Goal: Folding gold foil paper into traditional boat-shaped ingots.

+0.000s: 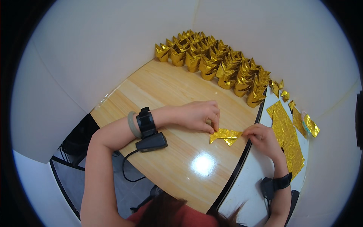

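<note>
A small piece of folded gold foil paper [226, 135] spans the gap between my two hands, above the wooden table's right side. Its ends are pointed, and a triangular flap hangs at its lower edge. My left hand [204, 115] pinches the left end between thumb and fingers. At the right tip, the thumb and fingers of my right hand [262, 139] are closed on the paper. Beyond my hands, several rows of folded gold paper ingots [211, 60] stand upright along the back of the table.
Flat gold foil sheets [285, 136] lie on the white table [242, 189] at the right. Small gold folded pieces [278, 87] and a strip with a beaded loop [311, 126] lie near the right wall. Black devices are strapped to both wrists; a cable [124, 166] hangs from the left one.
</note>
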Demonstrator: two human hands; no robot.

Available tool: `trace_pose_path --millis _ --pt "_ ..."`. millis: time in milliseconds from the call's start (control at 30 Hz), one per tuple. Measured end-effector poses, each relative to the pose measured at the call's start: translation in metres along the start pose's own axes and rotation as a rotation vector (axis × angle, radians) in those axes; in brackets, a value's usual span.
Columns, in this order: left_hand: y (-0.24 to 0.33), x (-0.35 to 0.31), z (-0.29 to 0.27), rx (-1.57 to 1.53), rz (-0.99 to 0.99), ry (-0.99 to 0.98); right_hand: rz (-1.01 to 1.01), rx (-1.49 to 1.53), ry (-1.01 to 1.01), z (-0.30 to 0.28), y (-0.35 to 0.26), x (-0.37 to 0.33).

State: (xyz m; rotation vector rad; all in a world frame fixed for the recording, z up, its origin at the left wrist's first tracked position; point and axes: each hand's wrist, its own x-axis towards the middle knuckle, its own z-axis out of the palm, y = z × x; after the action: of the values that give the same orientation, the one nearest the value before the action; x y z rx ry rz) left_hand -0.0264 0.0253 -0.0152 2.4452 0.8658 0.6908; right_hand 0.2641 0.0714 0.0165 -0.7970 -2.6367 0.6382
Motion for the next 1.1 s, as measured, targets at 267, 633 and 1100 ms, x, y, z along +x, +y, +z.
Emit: trace_pose_path --millis 267,633,1100 --pt "0.009 0.002 -0.002 0.036 0.011 -0.034 0.296 0.247 -0.021 0.006 -0.010 0.000" --pt "0.004 -0.001 0.003 0.026 0.011 -0.008 0.013 0.259 0.019 0.031 -0.050 0.007" --pt "-0.001 0.002 0.002 0.032 -0.006 0.035 -0.231 -0.300 -0.347 0.030 -0.052 -0.007"
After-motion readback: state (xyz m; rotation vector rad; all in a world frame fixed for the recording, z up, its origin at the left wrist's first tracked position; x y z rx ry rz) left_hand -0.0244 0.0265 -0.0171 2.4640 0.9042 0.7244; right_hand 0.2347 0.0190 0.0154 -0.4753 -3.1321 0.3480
